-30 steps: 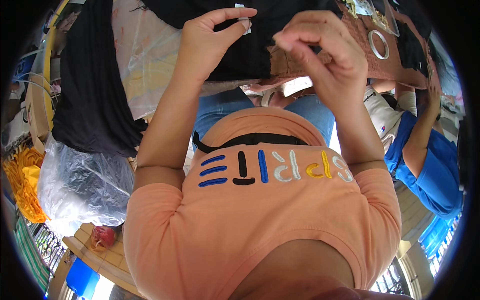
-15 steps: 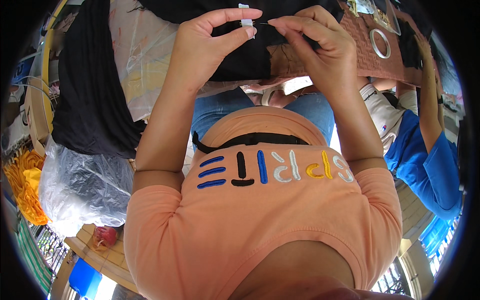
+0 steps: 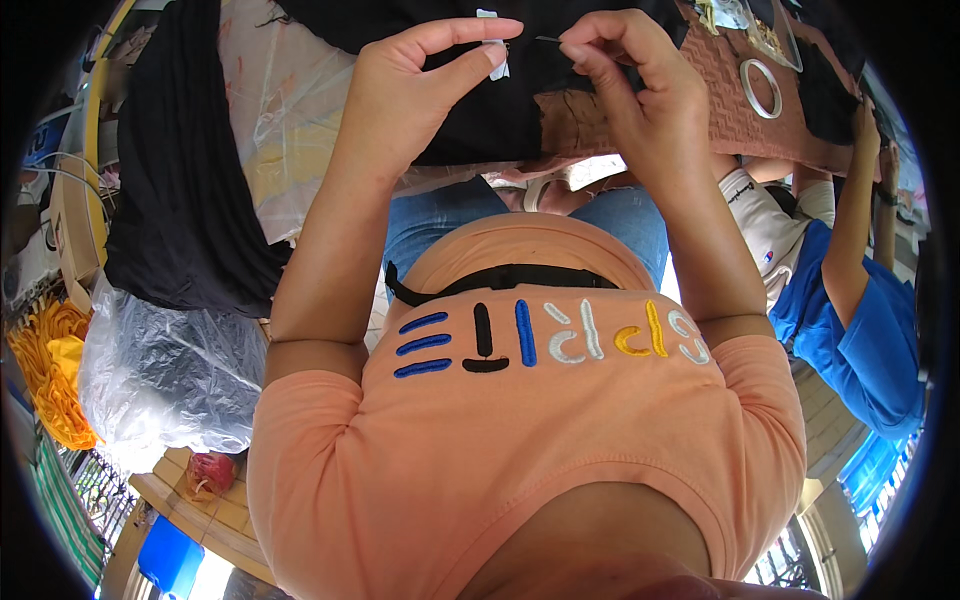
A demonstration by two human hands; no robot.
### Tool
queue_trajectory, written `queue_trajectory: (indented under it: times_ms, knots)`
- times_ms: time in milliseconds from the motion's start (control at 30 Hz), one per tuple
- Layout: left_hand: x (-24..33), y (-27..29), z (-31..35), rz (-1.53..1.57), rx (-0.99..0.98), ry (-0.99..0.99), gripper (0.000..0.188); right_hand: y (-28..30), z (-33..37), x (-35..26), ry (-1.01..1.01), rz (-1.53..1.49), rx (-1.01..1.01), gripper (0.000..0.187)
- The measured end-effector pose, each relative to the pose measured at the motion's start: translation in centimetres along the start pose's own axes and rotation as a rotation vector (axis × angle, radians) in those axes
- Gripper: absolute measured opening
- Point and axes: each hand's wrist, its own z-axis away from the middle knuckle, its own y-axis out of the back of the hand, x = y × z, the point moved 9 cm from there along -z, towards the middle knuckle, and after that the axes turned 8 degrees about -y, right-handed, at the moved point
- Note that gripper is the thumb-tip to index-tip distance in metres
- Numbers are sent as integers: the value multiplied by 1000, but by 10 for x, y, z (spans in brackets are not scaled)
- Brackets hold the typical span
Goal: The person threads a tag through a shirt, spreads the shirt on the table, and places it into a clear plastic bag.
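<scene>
Over the black cloth, my left hand pinches a small white tag between thumb and forefinger. The tag's ends stick out above and below the fingertips, and a tiny dark bit shows at its edge. My right hand sits a short way to the right, thumb and forefinger closed on a thin needle. The needle points left at the tag, with a gap between them. Whether thread runs from the needle is too fine to see.
A white ring-shaped roll lies on the brown textured table cover. Clear plastic sheeting and draped black fabric are on the left. A person in a blue shirt works at the right. A plastic bag stands lower left.
My right hand has drawn back slightly to the right with the needle, widening the gap to the tag. My left hand stays nearly still. The other person's arms have shifted.
</scene>
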Motion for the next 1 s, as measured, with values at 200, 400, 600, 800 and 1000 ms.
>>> queue_trajectory:
  times_ms: [200, 400, 600, 800, 1000]
  knots:
    - [-15, 5, -3, -34, 17, 17, 20, 5, 10, 14, -116, -527, 87, 1]
    - [-25, 9, -1, -36, 54, 58, 19, -1, 23, -33, 141, -519, -138, 14]
    - [-32, 10, 0, -60, 68, 85, 19, -14, 40, -72, 378, -420, -395, 8]
    - [-24, 8, 3, -158, 107, 87, 19, -22, 38, -87, 339, -365, -465, 11]
    - [-24, 9, 2, -199, 109, 41, 19, -25, 39, -86, 315, -382, -440, 15]
